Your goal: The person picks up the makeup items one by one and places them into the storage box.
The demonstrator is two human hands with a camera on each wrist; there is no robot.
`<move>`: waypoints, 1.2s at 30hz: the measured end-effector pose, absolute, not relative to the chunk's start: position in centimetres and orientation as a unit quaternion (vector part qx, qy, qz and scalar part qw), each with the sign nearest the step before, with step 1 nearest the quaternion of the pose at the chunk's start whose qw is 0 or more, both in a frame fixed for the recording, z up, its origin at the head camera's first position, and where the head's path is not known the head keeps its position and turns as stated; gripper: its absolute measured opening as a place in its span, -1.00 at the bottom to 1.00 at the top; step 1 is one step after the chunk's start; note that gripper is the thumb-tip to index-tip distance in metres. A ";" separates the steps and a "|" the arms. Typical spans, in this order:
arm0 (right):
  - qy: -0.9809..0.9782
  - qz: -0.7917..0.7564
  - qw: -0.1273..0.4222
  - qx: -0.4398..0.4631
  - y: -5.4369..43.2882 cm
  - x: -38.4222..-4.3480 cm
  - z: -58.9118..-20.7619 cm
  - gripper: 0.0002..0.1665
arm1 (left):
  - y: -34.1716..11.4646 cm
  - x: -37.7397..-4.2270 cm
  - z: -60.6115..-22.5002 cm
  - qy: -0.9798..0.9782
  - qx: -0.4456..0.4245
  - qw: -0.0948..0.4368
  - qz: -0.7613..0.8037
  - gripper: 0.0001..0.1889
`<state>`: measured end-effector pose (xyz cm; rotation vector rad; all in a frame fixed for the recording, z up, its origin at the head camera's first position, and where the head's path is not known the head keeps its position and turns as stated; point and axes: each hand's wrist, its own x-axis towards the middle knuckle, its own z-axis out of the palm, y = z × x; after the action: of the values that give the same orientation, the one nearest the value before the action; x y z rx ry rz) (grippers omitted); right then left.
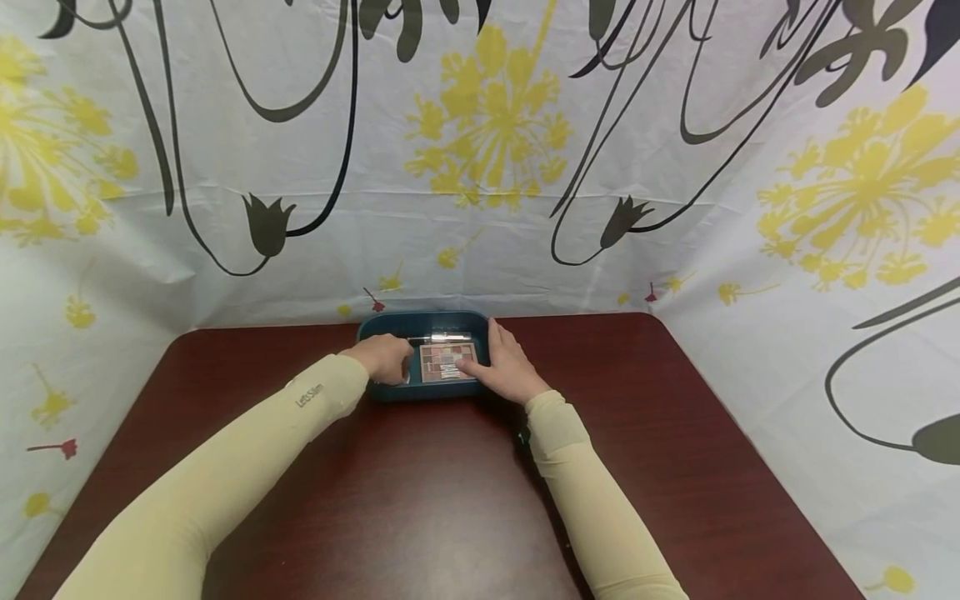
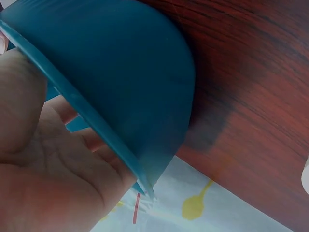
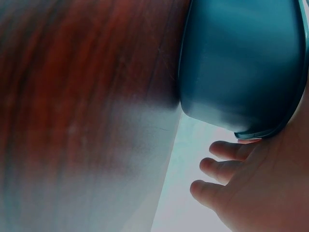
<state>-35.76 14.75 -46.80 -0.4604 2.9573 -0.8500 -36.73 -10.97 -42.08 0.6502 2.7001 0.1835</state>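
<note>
A dark teal tray (image 1: 420, 395) sits at the far edge of the table. Inside lies an eyeshadow palette (image 1: 437, 363) with several coloured pans, and behind it a slim clear-and-silver item (image 1: 450, 337). My left hand (image 1: 384, 358) reaches over the tray's left end with its fingers bent down inside; the rim hides the fingertips in the left wrist view. A small pale thing (image 1: 407, 379) shows beside those fingers, too small to identify. My right hand (image 1: 510, 362) rests at the tray's right end, thumb over the palette, the other fingers extended along the rim.
The dark red-brown wooden table (image 1: 450, 492) extends toward me and to both sides. A white patterned cloth (image 1: 480, 250) hangs behind and beside it. Part of a white rounded object (image 2: 306, 178) shows at the left wrist view's right edge.
</note>
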 end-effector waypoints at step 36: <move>0.946 -0.288 0.013 -0.146 14.6 -35.8 -47.0 0.28 | -11.9 -35.6 -41.1 0.955 0.245 0.141 0.092 -0.61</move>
<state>-35.84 14.63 -47.04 -0.4538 2.9494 -0.8977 -35.56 -11.85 -41.08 0.7069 2.7582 0.2644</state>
